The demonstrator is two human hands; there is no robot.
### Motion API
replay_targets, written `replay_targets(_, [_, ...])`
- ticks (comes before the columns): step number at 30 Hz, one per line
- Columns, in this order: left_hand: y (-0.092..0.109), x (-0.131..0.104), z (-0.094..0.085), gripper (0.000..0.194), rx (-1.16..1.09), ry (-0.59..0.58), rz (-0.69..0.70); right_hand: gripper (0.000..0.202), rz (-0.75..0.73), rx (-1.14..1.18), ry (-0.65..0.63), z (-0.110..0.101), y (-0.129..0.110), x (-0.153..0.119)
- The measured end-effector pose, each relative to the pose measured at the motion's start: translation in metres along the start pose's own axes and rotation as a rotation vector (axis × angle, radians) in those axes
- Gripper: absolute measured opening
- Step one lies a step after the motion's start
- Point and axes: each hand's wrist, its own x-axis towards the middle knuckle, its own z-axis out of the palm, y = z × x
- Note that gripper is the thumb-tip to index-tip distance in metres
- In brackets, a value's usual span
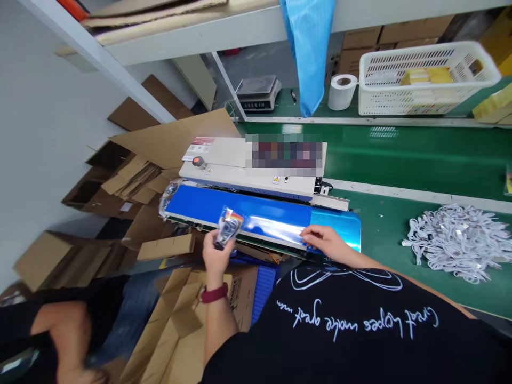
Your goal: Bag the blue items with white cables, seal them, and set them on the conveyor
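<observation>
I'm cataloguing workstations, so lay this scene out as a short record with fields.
Left hand: holding a clear packet at the near side of the blue belt
Right hand: fingers at the belt's near edge; contact unclear
Machine: pale housing, orange knob, beyond the belt
Bench, right: pile of white cords
Behind: scale, white roll, white basket
Beside the person: another person's arm

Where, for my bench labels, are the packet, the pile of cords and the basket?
Packet (230, 226), head view: its middle.
Pile of cords (458, 242), head view: mid-heap.
Basket (390, 102), head view: its near wall.
</observation>
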Motion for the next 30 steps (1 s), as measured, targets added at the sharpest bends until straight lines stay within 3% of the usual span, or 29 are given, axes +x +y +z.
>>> replay_targets(2, [0.023, -0.03, 0.029, 0.042, -0.137, 0.011, 0.094, 0.032, -0.074, -0.04, -0.067, 0.011, -0.003, 0.005])
replay_targets(4, [0.049, -0.053, 0.059, 0.041, -0.208, 0.009, 0.22, 0.043, -0.149, -0.021, -0.039, 0.018, -0.005, 0.009])
replay_targets(6, [0.072, -0.066, 0.081, 0.048, -0.234, -0.037, 0.326, 0.038, -0.214, -0.002, 0.112, 0.019, -0.007, 0.011])
replay_targets(8, [0.088, -0.069, 0.093, 0.07, -0.305, -0.155, 0.38, 0.025, -0.267, -0.016, 0.279, 0.014, -0.008, 0.011])
replay_targets(11, [0.106, -0.057, 0.098, 0.093, -0.586, -0.367, 0.351, 0.017, -0.316, -0.053, 0.358, -0.001, -0.011, 0.008])
replay_targets(12, [0.112, -0.05, 0.098, 0.086, -0.67, -0.428, 0.324, 0.016, -0.318, -0.063, 0.353, -0.006, -0.013, 0.006])
replay_targets(16, [0.143, -0.035, 0.107, 0.022, -0.787, -0.599, 0.251, 0.017, -0.307, -0.064, 0.376, -0.021, -0.016, -0.002])
replay_targets(21, [0.174, -0.042, 0.115, 0.018, -0.771, -0.504, 0.246, 0.019, -0.35, -0.144, 0.62, -0.038, -0.018, -0.017])
replay_targets(24, [0.189, -0.042, 0.114, 0.017, -0.722, -0.541, 0.381, 0.018, -0.365, -0.234, 0.703, -0.051, -0.018, -0.027])
replay_targets(27, [0.205, -0.042, 0.115, 0.016, -0.72, -0.546, 0.517, 0.014, -0.401, -0.201, 0.612, -0.063, -0.017, -0.034])
replay_targets(30, [0.218, -0.047, 0.118, 0.015, -0.733, -0.549, 0.575, 0.024, -0.413, -0.023, 0.448, -0.071, -0.013, -0.035])
